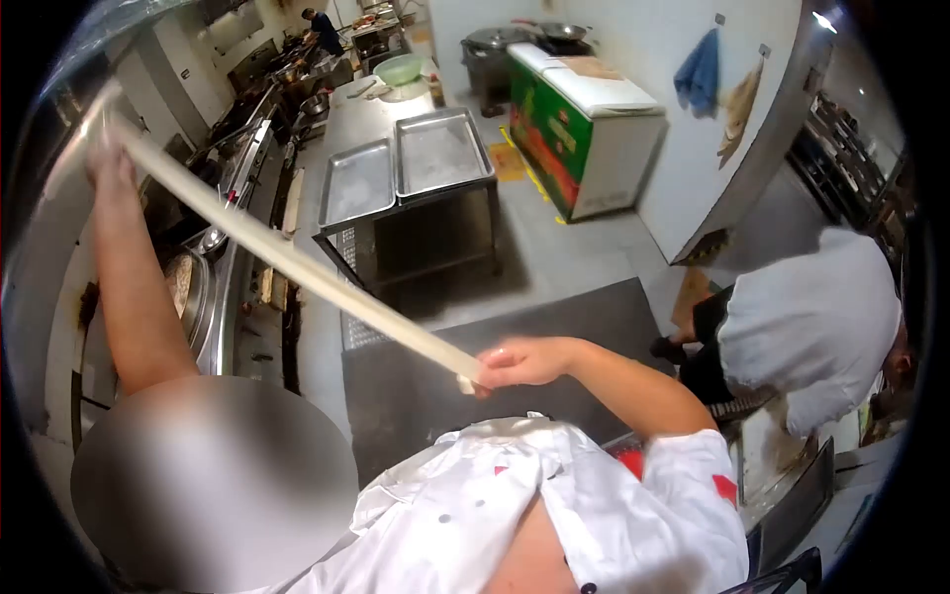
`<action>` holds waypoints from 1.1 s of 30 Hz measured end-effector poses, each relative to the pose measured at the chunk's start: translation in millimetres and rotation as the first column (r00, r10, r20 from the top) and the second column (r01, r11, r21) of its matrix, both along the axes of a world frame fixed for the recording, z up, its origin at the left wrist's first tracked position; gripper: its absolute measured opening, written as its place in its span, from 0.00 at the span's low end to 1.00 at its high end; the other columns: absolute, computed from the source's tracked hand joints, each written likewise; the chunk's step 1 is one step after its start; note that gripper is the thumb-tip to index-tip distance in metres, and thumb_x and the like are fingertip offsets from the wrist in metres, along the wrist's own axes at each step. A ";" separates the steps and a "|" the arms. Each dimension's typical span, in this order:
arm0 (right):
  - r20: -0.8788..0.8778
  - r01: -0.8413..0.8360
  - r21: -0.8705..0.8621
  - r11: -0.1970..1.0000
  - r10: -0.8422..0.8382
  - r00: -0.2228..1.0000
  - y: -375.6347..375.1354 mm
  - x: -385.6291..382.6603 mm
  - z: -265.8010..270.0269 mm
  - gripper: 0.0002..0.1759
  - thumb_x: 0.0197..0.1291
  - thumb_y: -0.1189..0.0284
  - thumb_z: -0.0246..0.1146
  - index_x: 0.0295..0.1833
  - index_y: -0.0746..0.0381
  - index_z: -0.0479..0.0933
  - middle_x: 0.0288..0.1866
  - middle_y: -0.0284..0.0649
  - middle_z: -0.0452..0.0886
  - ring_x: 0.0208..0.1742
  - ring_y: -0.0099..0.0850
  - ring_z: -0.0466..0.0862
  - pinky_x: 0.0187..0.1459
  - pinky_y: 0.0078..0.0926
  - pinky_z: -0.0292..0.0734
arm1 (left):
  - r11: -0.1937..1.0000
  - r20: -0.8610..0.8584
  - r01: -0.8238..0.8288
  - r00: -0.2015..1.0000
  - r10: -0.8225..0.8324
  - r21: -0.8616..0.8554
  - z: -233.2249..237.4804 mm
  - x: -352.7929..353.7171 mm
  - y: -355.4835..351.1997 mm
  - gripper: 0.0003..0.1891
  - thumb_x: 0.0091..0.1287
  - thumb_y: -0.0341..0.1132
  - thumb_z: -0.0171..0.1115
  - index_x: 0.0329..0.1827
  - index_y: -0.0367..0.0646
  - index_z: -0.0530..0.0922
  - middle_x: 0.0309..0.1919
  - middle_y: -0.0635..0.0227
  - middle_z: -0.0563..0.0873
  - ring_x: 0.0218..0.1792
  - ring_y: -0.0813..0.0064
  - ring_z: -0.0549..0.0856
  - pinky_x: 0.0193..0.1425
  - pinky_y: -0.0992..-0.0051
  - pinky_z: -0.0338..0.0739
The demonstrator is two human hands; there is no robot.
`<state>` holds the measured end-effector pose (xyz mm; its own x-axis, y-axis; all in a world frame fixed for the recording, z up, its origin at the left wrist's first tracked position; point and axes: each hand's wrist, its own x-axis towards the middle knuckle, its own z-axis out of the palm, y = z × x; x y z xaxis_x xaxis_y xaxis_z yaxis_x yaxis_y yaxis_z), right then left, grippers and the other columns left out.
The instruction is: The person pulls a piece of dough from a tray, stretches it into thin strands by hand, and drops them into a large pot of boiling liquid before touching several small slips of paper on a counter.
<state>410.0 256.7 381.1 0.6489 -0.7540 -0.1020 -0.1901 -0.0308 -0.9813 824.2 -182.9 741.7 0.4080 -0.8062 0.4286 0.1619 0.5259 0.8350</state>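
A long, pale strip, which looks like stretched dough (297,267), runs diagonally from the upper left down to the centre. My left hand (109,163) is raised high at the far left with its fingers closed around the strip's upper end; motion blurs it. Near the middle, in front of my chest, my right hand (515,364) grips the lower end, and a short bit of the strip pokes out below the fingers. Under the strip lies a dark grey worktop (594,317).
Two metal trays (358,183) (442,148) rest on a steel table beyond the worktop. A green chest freezer (549,129) stands behind. At the right a person in white (811,327) bends over. Stoves and pans line the left, with another person (322,32) far back.
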 end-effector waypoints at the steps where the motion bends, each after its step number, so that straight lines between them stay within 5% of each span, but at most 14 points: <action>1: 0.000 0.008 0.006 1.000 -0.008 1.000 4.0 -4.7 -0.4 0.18 0.76 0.61 0.52 0.50 0.63 0.81 0.47 0.36 0.84 0.48 0.25 0.80 0.56 0.27 0.73 | 0.989 0.061 -0.132 0.990 0.128 0.070 -52.5 44.4 -42.7 0.18 0.72 0.42 0.57 0.58 0.40 0.77 0.51 0.58 0.82 0.49 0.61 0.83 0.54 0.61 0.81; 2: 0.044 -0.052 0.103 0.993 0.048 0.998 8.0 -8.1 0.0 0.19 0.76 0.62 0.52 0.51 0.65 0.81 0.50 0.39 0.84 0.52 0.28 0.80 0.58 0.29 0.72 | 0.937 0.371 -0.318 0.895 0.248 0.143 -142.2 91.6 -76.1 0.18 0.71 0.41 0.56 0.57 0.39 0.78 0.52 0.54 0.82 0.50 0.58 0.84 0.54 0.60 0.81; 3: 0.094 -0.115 0.194 0.974 0.098 0.991 8.8 -10.3 2.4 0.19 0.75 0.63 0.51 0.53 0.66 0.80 0.52 0.43 0.83 0.56 0.31 0.80 0.59 0.30 0.72 | 0.794 0.848 -0.601 0.465 0.253 0.093 -249.9 131.5 -100.8 0.17 0.70 0.39 0.56 0.56 0.38 0.78 0.53 0.51 0.83 0.52 0.55 0.84 0.55 0.59 0.81; 4: 0.091 -0.108 0.203 0.973 0.091 0.992 7.6 -11.0 13.3 0.19 0.75 0.63 0.51 0.53 0.66 0.80 0.52 0.43 0.83 0.56 0.31 0.80 0.59 0.30 0.72 | 0.724 0.993 -0.687 0.114 0.017 0.066 -365.8 158.5 -106.1 0.17 0.69 0.38 0.55 0.55 0.37 0.79 0.54 0.48 0.83 0.54 0.52 0.84 0.55 0.59 0.80; 7: 0.545 -0.235 0.133 0.963 0.127 0.829 0.4 4.4 68.1 0.30 0.74 0.51 0.50 0.66 0.66 0.72 0.67 0.50 0.73 0.65 0.40 0.77 0.65 0.38 0.68 | 0.722 0.817 -0.511 -0.064 -0.573 0.466 -652.0 65.2 9.9 0.14 0.64 0.39 0.60 0.44 0.39 0.85 0.45 0.54 0.88 0.51 0.54 0.85 0.55 0.57 0.80; 9: 0.689 -0.141 0.196 0.970 -0.034 0.724 -5.6 24.4 105.9 0.42 0.69 0.42 0.51 0.74 0.65 0.63 0.76 0.52 0.61 0.72 0.45 0.70 0.67 0.44 0.66 | 0.512 0.514 -0.218 -0.056 -0.856 0.831 -733.9 -54.7 142.9 0.16 0.65 0.41 0.60 0.48 0.39 0.82 0.48 0.56 0.86 0.54 0.57 0.83 0.58 0.59 0.78; 11: 0.672 -0.045 0.222 0.974 -0.119 0.731 -6.7 34.5 137.6 0.48 0.66 0.37 0.51 0.76 0.66 0.59 0.79 0.53 0.55 0.76 0.46 0.65 0.69 0.47 0.64 | 0.147 0.139 0.172 0.057 -0.989 0.974 -706.3 -165.9 253.3 0.18 0.67 0.43 0.59 0.52 0.40 0.80 0.51 0.58 0.85 0.56 0.59 0.82 0.60 0.60 0.76; 13: 0.517 0.121 0.176 0.977 -0.197 0.833 -9.0 37.6 152.9 0.50 0.66 0.36 0.50 0.78 0.66 0.56 0.82 0.52 0.46 0.81 0.45 0.54 0.71 0.49 0.61 | -0.073 -0.147 0.480 0.118 -0.982 0.874 -634.5 -235.1 312.6 0.20 0.68 0.45 0.58 0.56 0.41 0.78 0.54 0.60 0.83 0.59 0.62 0.80 0.62 0.61 0.74; 17: 0.492 0.093 0.156 0.983 -0.159 0.856 -6.1 12.1 136.5 0.36 0.76 0.47 0.41 0.77 0.62 0.60 0.81 0.43 0.53 0.79 0.38 0.58 0.72 0.36 0.58 | 0.137 -0.284 0.789 0.369 -0.885 0.599 -486.7 -259.8 311.3 0.25 0.71 0.49 0.56 0.64 0.42 0.73 0.60 0.64 0.80 0.64 0.67 0.77 0.67 0.63 0.71; 19: 0.351 0.192 -0.053 0.980 -0.162 0.922 -2.0 7.9 141.0 0.35 0.76 0.47 0.41 0.73 0.61 0.65 0.82 0.45 0.52 0.81 0.40 0.50 0.74 0.39 0.51 | 0.064 -0.466 0.969 0.173 -0.868 0.240 -400.0 -232.8 304.2 0.15 0.75 0.37 0.54 0.61 0.45 0.70 0.65 0.61 0.74 0.65 0.70 0.74 0.73 0.64 0.64; 22: 0.181 0.249 -0.325 0.912 -0.198 0.963 5.1 5.4 142.5 0.34 0.76 0.46 0.40 0.69 0.61 0.72 0.82 0.47 0.50 0.83 0.43 0.40 0.77 0.42 0.42 | -0.015 -0.110 0.987 -0.033 -0.993 -0.162 -317.7 -208.0 316.7 0.21 0.67 0.33 0.66 0.61 0.42 0.70 0.65 0.54 0.71 0.67 0.65 0.71 0.69 0.63 0.66; 25: 0.160 0.279 -0.393 0.876 -0.233 0.959 3.5 1.8 134.9 0.34 0.76 0.46 0.40 0.69 0.61 0.72 0.82 0.50 0.49 0.84 0.45 0.36 0.77 0.45 0.38 | 0.327 0.373 0.944 0.321 -0.871 -0.050 -264.9 -212.9 346.8 0.24 0.57 0.25 0.73 0.56 0.41 0.76 0.60 0.56 0.74 0.64 0.67 0.73 0.65 0.66 0.70; 30: 0.179 0.392 -0.382 0.837 -0.349 0.920 -8.5 -6.5 118.8 0.36 0.76 0.46 0.39 0.70 0.62 0.70 0.80 0.50 0.55 0.83 0.43 0.43 0.77 0.43 0.44 | 0.485 0.532 0.875 0.412 -0.740 -0.003 -291.9 -223.2 337.0 0.08 0.60 0.24 0.70 0.41 0.36 0.81 0.49 0.62 0.82 0.51 0.73 0.81 0.58 0.72 0.74; 33: 0.246 0.471 0.092 0.877 -0.478 0.843 -23.0 -18.2 95.1 0.42 0.73 0.40 0.39 0.67 0.67 0.71 0.68 0.46 0.74 0.70 0.32 0.72 0.71 0.29 0.62 | 0.216 0.186 0.935 0.167 -0.968 0.282 -295.2 -215.6 336.3 0.07 0.65 0.27 0.66 0.45 0.36 0.82 0.51 0.64 0.83 0.51 0.75 0.80 0.58 0.72 0.73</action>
